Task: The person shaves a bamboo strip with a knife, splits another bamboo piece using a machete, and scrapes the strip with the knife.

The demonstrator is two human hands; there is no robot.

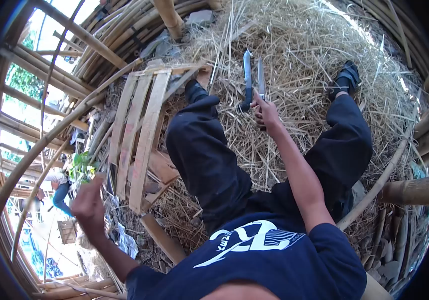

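My right hand (266, 113) reaches forward between my legs, its fingers closed around the handle end of a knife (261, 77). The knife's straight, narrow blade points away from me. Just left of it, a second blade with a hooked tip and a dark handle, like a machete (248, 75), lies on the straw (294, 55), its handle close to my fingers. My left hand (90, 206) is raised out to the left, away from the tools. Its fingers look curled and slightly blurred; what they hold, if anything, cannot be made out.
A wooden slat pallet (147, 135) leans left of my legs. A bamboo frame (49, 132) borders the left side, with green leaves (81, 168) and a person in blue trousers (62, 199) beyond. A thick bamboo pole (412, 191) juts in at right.
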